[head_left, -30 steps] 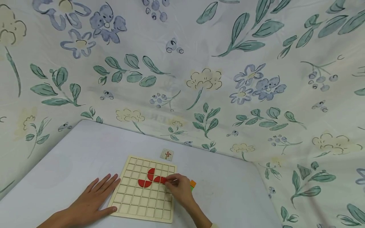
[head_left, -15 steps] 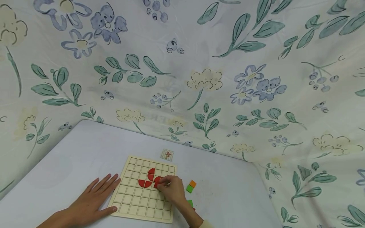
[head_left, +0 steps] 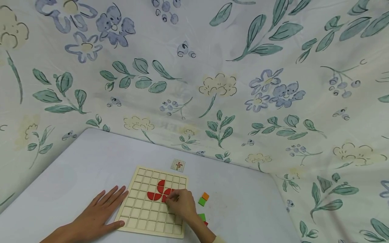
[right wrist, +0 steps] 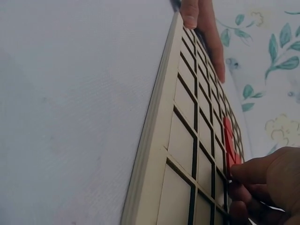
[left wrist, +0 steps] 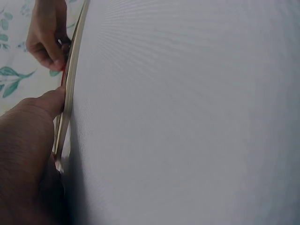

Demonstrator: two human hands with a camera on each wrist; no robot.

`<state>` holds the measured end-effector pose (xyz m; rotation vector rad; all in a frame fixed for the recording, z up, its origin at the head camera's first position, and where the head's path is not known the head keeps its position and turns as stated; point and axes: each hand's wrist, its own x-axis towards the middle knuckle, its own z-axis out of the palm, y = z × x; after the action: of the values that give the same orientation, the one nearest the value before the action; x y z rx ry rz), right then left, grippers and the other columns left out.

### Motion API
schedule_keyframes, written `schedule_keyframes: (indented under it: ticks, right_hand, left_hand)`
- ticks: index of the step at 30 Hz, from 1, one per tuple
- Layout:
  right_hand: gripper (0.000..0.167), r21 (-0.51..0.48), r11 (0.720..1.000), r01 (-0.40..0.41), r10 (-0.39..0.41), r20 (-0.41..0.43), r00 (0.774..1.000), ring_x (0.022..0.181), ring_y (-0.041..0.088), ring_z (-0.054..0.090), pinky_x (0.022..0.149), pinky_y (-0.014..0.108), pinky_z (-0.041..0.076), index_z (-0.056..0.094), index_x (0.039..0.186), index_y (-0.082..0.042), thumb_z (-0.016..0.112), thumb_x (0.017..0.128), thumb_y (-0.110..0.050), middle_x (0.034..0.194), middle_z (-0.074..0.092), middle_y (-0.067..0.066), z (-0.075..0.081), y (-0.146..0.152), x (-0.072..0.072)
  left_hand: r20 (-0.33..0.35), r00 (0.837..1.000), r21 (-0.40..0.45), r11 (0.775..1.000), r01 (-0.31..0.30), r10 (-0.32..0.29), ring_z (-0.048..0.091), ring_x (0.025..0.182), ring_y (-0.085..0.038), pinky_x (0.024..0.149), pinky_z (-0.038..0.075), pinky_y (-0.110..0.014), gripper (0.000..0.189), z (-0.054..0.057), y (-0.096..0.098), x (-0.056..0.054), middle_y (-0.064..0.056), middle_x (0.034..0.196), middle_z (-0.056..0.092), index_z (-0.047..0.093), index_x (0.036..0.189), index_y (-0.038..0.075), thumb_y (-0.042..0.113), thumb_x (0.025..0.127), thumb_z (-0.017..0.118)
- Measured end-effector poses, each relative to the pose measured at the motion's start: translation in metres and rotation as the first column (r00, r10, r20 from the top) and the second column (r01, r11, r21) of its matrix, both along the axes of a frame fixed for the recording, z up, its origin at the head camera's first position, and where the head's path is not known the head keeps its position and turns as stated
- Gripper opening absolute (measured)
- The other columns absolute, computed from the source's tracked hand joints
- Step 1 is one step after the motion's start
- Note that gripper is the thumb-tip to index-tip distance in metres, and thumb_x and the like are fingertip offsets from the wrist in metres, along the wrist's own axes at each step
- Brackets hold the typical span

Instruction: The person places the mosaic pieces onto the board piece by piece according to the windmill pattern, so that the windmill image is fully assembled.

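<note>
A cream wooden grid board (head_left: 146, 212) lies on the white table, with several red quarter-circle pieces (head_left: 154, 196) set in its squares around the middle. My left hand (head_left: 98, 211) lies flat with fingers spread, its thumb and fingertips against the board's left edge. Over the right half of the board, my right hand (head_left: 182, 204) pinches a red quarter-circle piece (head_left: 164, 199) at a square beside the others; its fingers partly cover it. The right wrist view shows the thumb (right wrist: 251, 171) against the red pieces (right wrist: 228, 136).
A small pattern card (head_left: 178, 165) with a red pinwheel lies behind the board. Right of the board are an orange piece (head_left: 205, 196), a green piece (head_left: 202, 201), another green piece (head_left: 202, 217) and a partly hidden red one (head_left: 206, 223). Floral cloth hangs behind the table.
My right hand has moved left and slightly nearer along the board with a red piece, uncovering the orange and green pieces at the right. My left hand stays put.
</note>
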<state>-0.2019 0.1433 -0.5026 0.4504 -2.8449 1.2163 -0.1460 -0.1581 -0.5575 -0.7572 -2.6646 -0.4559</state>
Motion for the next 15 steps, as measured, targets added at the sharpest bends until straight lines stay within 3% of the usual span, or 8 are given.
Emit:
schedule_keyframes:
  ticks: [8,15]
  right_hand:
    - [0.007,0.021,1.000,-0.018,0.020,-0.058,0.998,0.061,-0.001,0.052,0.055,0.019,0.047,0.074,0.077,-0.010,0.076,0.082,-0.006,0.068,0.061,-0.013,-0.001,0.015,0.004]
    - [0.005,0.036,0.999,-0.019,0.019,-0.008,1.000,0.061,0.001,0.052,0.056,0.020,0.047,0.074,0.080,-0.010,0.077,0.082,-0.007,0.069,0.059,-0.013,0.000,0.042,0.012]
  left_hand:
    - [0.008,1.000,0.002,1.000,-0.002,0.002,-0.006,0.148,-0.009,0.114,-0.012,-0.029,0.090,0.003,0.001,0.002,0.002,0.161,0.022,0.027,0.156,0.015,0.064,0.087,0.059]
    - [0.011,1.000,0.007,1.000,0.000,0.000,-0.003,0.148,-0.011,0.114,-0.012,-0.029,0.089,0.004,0.000,0.002,-0.002,0.159,0.028,0.028,0.155,0.014,0.063,0.088,0.059]
